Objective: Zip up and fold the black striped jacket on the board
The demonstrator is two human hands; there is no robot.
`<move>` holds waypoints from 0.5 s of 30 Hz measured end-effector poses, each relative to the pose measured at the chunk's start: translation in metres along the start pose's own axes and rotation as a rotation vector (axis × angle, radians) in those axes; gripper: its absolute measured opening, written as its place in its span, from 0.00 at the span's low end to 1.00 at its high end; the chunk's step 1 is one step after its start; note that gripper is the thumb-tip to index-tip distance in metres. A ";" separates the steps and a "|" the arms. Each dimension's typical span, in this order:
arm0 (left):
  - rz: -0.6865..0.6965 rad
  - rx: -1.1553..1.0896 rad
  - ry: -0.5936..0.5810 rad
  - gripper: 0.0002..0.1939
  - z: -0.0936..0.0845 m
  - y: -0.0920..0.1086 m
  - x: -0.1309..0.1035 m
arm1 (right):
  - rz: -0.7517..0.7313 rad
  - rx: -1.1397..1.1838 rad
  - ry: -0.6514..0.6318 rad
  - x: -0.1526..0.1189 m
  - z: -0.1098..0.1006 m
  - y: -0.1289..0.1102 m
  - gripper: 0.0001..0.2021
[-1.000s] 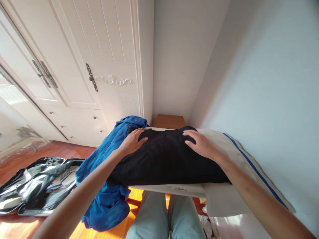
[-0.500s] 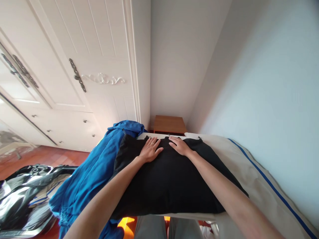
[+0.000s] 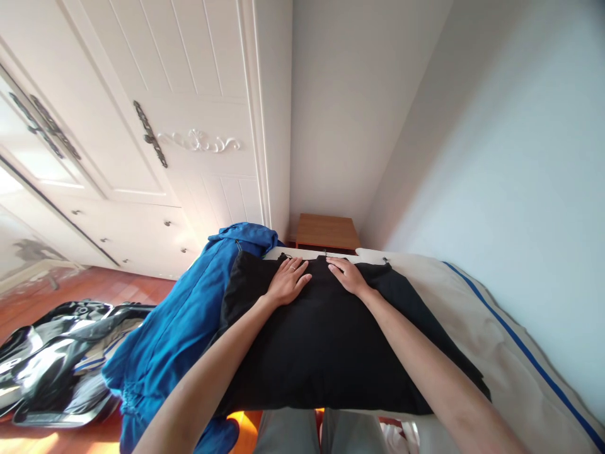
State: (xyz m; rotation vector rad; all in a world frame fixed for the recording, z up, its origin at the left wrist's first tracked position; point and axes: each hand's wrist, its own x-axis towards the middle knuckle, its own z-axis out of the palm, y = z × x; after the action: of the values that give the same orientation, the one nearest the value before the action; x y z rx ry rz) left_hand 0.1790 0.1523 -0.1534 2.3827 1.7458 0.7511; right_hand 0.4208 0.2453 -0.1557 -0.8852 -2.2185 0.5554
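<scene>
A black garment (image 3: 331,353) is spread over the pale bed (image 3: 454,296), its far edge showing small dark cord ends. My left hand (image 3: 287,281) lies flat on the garment near that edge, fingers extended, a ring on one finger. To its right my right hand (image 3: 348,276) also rests palm down on the black cloth with its fingers stretched out. Neither hand grips anything. A blue garment (image 3: 189,309) lies beside the black one on the left and hangs over the bed's side.
An open suitcase (image 3: 70,416) with clothes and plastic bags sits on the reddish floor at left. White wardrobe doors (image 3: 203,75) stand behind it. A wooden nightstand (image 3: 328,231) is beyond the bed, and a pale wall (image 3: 510,157) rises on the right.
The view has shifted slightly, so the scene sits a little further right. Both hands remain flat on the black garment, in nearly the same places.
</scene>
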 end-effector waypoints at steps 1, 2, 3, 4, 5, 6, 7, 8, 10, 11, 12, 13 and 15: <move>0.000 -0.013 0.006 0.31 -0.001 0.000 0.000 | 0.001 0.003 0.006 0.000 0.000 -0.001 0.20; -0.002 -0.028 0.009 0.31 -0.002 0.000 -0.001 | 0.004 0.006 0.013 0.000 0.000 -0.001 0.20; -0.003 -0.048 0.011 0.31 -0.003 0.000 -0.001 | 0.010 0.011 0.019 0.000 0.000 -0.002 0.20; -0.006 -0.076 0.014 0.32 -0.004 0.000 -0.001 | 0.018 0.015 0.022 -0.001 0.000 -0.003 0.20; -0.010 -0.114 0.020 0.32 -0.005 0.000 -0.001 | 0.026 0.020 0.025 -0.001 0.000 -0.004 0.20; -0.016 -0.168 0.031 0.31 -0.006 -0.001 -0.001 | 0.035 0.023 0.027 -0.001 0.000 -0.005 0.20; -0.026 -0.243 0.051 0.31 -0.007 -0.002 -0.001 | 0.044 0.025 0.027 0.000 0.000 -0.006 0.20; -0.045 -0.345 0.082 0.30 -0.007 -0.003 0.000 | 0.052 0.024 0.025 0.000 0.000 -0.007 0.20; -0.118 -0.603 0.183 0.29 -0.007 -0.007 0.002 | 0.067 0.017 0.018 0.000 -0.001 -0.008 0.20; -0.165 -0.737 0.251 0.29 -0.006 -0.009 0.003 | 0.073 0.013 0.017 0.000 -0.001 -0.008 0.19; -0.214 -0.861 0.325 0.29 -0.006 -0.011 0.005 | 0.078 0.011 0.017 0.001 -0.001 -0.008 0.19; -0.259 -0.969 0.393 0.28 -0.006 -0.013 0.006 | 0.082 0.010 0.019 0.001 0.000 -0.008 0.19; -0.320 -1.149 0.489 0.25 -0.007 -0.017 0.009 | 0.088 0.011 0.031 0.001 0.001 -0.008 0.19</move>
State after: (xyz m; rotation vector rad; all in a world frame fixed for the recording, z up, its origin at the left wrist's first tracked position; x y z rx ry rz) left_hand 0.1632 0.1653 -0.1504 1.1787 1.1660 1.7360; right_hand 0.4161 0.2411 -0.1513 -0.9828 -2.1546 0.5905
